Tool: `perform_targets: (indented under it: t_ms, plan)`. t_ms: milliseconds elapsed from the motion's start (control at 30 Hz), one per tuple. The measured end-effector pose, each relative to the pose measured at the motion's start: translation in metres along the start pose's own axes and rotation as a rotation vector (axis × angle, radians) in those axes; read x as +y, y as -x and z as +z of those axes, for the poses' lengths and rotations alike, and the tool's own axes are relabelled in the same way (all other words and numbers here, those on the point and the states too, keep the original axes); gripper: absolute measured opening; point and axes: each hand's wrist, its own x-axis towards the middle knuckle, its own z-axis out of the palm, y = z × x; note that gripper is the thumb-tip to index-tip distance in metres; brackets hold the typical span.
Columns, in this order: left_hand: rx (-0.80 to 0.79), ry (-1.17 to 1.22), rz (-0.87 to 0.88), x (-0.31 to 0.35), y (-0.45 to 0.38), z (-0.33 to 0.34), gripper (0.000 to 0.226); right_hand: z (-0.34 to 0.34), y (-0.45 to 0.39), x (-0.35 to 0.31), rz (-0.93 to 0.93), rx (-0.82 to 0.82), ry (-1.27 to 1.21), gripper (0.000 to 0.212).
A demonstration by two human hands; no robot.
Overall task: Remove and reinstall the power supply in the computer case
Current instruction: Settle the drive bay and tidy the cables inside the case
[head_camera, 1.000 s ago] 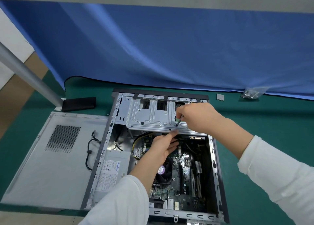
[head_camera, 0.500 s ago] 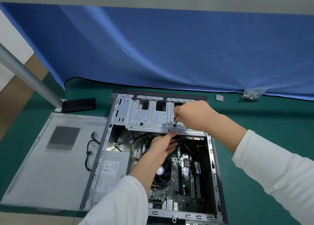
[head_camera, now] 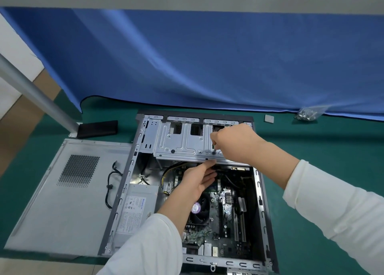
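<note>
On the green worktop [head_camera: 311,191] we see the computer case [head_camera: 268,222] lying on its side with its interior open to us. Its detached side panel [head_camera: 62,202] lies flat just to the left, touching the case's edge, with a black cable [head_camera: 110,183] looped on top of it. The power supply [head_camera: 137,210] sits inside the case at the near left corner, its label facing up.

Our right hand [head_camera: 234,144] is over the drive cage [head_camera: 182,141] at the far end of the case, fingers closed around a small screwdriver [head_camera: 214,148] whose tip meets the cage's top plate near its front edge. Our left hand [head_camera: 197,179] reaches inside the case just under the cage's front lip, fingers loosely extended and held together, the fingertips touching the underside of that edge; we cannot tell whether it grips anything.

Below the left hand lies the motherboard [head_camera: 226,222] with its CPU fan [head_camera: 199,210] partly covered by the left wrist. Farther back on the worktop, near the blue cloth [head_camera: 207,56], rest a black rectangular block [head_camera: 97,128], a small grey square piece [head_camera: 269,118] and a clear bag of screws [head_camera: 307,113].
</note>
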Motion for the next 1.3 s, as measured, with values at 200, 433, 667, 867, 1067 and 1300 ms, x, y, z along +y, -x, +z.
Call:
perform_targets:
  t_ms: [200, 433, 667, 867, 1067, 1300]
  plan:
    - [0.016, 0.007, 0.004, 0.001, -0.001, 0.001, 0.024, -0.009, -0.009, 0.001, 0.039, -0.082, 0.046, 0.022]
    - [0.047, 0.012, -0.002, 0.003, 0.0, 0.004, 0.025, -0.011, -0.012, -0.001, -0.011, -0.068, 0.014, 0.019]
    - [0.024, 0.009, 0.006, 0.002, 0.001, 0.002, 0.026, -0.007, -0.012, 0.005, 0.068, -0.137, -0.002, 0.023]
    - [0.04, 0.004, 0.011, 0.001, 0.0, 0.002, 0.027, -0.007, -0.009, 0.0, 0.042, -0.057, -0.025, 0.012]
    - [0.038, -0.006, 0.012, 0.002, 0.0, 0.001, 0.024, -0.007, -0.011, 0.001, 0.074, -0.139, -0.019, 0.007]
    - [0.055, -0.003, 0.019, 0.0, -0.001, 0.002, 0.029, -0.009, -0.01, -0.002, 0.066, -0.128, -0.005, 0.024]
